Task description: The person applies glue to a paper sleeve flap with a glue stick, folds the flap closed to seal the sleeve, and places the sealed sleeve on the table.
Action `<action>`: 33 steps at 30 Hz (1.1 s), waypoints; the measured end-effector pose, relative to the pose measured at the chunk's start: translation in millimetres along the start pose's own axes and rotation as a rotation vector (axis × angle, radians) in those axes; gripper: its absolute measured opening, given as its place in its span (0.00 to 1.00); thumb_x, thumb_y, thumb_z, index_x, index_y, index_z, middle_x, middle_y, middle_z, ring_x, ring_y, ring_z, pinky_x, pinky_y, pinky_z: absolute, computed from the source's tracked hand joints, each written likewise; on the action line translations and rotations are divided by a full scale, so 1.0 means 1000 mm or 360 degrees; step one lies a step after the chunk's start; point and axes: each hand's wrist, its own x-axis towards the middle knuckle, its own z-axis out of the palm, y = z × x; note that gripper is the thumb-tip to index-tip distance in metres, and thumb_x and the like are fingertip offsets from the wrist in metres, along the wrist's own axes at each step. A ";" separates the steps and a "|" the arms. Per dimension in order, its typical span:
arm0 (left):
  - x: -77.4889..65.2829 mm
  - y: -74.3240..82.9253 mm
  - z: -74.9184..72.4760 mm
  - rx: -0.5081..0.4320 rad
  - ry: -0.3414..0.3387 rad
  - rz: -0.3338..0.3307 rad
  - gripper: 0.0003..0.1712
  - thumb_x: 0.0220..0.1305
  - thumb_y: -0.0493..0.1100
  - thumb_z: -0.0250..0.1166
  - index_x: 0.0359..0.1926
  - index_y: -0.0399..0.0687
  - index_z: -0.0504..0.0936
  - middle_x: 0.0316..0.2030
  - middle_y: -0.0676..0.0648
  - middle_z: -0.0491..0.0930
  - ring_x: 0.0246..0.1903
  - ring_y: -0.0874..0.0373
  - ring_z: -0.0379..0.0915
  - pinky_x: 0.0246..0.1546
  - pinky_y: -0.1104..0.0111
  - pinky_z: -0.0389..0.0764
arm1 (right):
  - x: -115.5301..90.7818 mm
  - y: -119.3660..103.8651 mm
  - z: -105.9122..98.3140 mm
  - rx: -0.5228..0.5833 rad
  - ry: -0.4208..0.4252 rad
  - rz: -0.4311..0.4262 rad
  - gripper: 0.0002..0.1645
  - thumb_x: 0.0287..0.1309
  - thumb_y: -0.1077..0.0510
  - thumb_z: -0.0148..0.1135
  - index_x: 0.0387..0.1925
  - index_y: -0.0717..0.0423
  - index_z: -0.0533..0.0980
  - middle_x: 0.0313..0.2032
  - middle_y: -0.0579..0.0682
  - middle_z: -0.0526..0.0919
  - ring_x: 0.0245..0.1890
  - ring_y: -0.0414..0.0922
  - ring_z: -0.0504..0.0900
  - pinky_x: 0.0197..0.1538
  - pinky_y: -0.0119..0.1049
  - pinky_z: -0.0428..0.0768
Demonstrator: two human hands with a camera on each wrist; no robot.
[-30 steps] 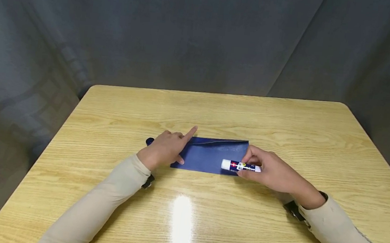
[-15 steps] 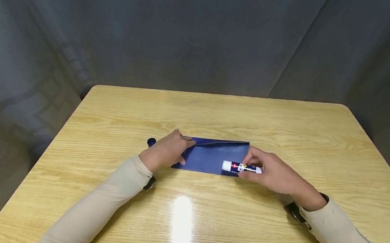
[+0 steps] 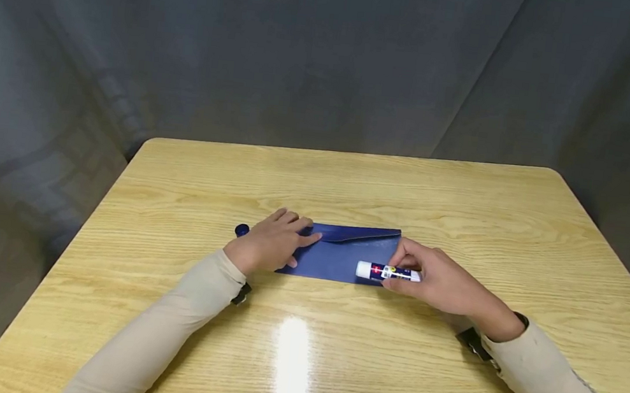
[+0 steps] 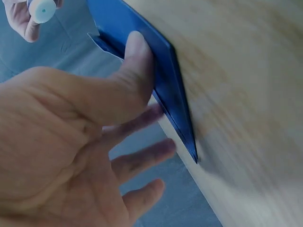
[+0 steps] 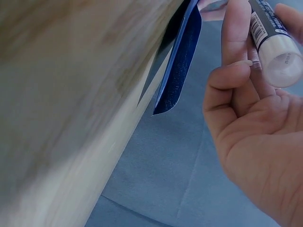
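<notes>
Blue paper (image 3: 337,261) on counter (image 3: 390,358); far flap (image 3: 345,234) folded over, not yet flat. Left hand (image 3: 272,243) loosely spread, touching left end, gripping nothing. Right hand (image 3: 436,276) pinches glue stick (image 3: 376,271), apparently uncapped, over right end.

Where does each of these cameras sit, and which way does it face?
Head: worn on the person's head, facing forward and down at the table; left hand, right hand and both sleeves show.
Left wrist: worn on that wrist, facing the left hand at the blue sheet; part of the right hand shows too.
Right wrist: worn on that wrist, facing the right hand gripping the glue stick; left-hand fingers peek in.
Shared: both wrist views show the blue sheet and the glue stick.
</notes>
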 end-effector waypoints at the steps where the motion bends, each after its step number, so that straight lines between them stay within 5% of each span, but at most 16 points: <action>1: 0.000 0.000 -0.001 -0.0008 -0.0022 0.0011 0.39 0.70 0.54 0.58 0.78 0.58 0.54 0.79 0.49 0.50 0.77 0.45 0.46 0.79 0.50 0.44 | 0.000 0.000 0.000 -0.0002 0.0001 -0.0001 0.15 0.58 0.50 0.72 0.39 0.44 0.72 0.36 0.39 0.89 0.30 0.37 0.79 0.30 0.30 0.73; 5: 0.001 0.000 -0.002 -0.0160 -0.0075 0.0068 0.40 0.71 0.51 0.57 0.78 0.49 0.52 0.80 0.49 0.45 0.79 0.45 0.38 0.79 0.51 0.45 | 0.000 0.000 0.000 -0.0007 0.0004 -0.0001 0.16 0.57 0.49 0.72 0.39 0.44 0.72 0.37 0.38 0.89 0.32 0.37 0.81 0.32 0.30 0.74; 8: 0.001 -0.001 -0.001 -0.0336 -0.0099 0.0087 0.40 0.72 0.50 0.57 0.78 0.46 0.51 0.80 0.47 0.43 0.79 0.45 0.36 0.76 0.52 0.56 | 0.000 0.001 0.001 -0.0015 0.0003 -0.0010 0.15 0.58 0.49 0.72 0.39 0.44 0.72 0.37 0.39 0.89 0.30 0.37 0.79 0.30 0.30 0.72; 17: 0.003 -0.001 0.000 -0.0534 -0.0111 0.0057 0.41 0.71 0.40 0.60 0.78 0.51 0.51 0.80 0.50 0.42 0.79 0.47 0.34 0.73 0.53 0.63 | -0.001 0.003 0.001 -0.0039 0.0007 -0.0026 0.15 0.58 0.50 0.72 0.39 0.45 0.73 0.36 0.38 0.89 0.30 0.36 0.78 0.30 0.30 0.71; 22: 0.004 0.002 -0.001 -0.0468 -0.0070 0.0079 0.41 0.71 0.36 0.59 0.79 0.58 0.52 0.80 0.48 0.43 0.79 0.44 0.37 0.68 0.56 0.70 | -0.001 0.003 0.000 -0.0031 0.0005 -0.0028 0.15 0.58 0.50 0.72 0.39 0.45 0.73 0.37 0.40 0.89 0.32 0.36 0.81 0.32 0.29 0.74; 33: 0.009 0.008 -0.004 -0.0160 -0.0037 0.0108 0.30 0.78 0.42 0.49 0.77 0.53 0.57 0.79 0.48 0.49 0.79 0.46 0.40 0.79 0.54 0.48 | 0.000 0.001 0.000 -0.0027 -0.0004 -0.0022 0.16 0.58 0.47 0.71 0.40 0.47 0.73 0.38 0.40 0.89 0.35 0.36 0.82 0.36 0.29 0.76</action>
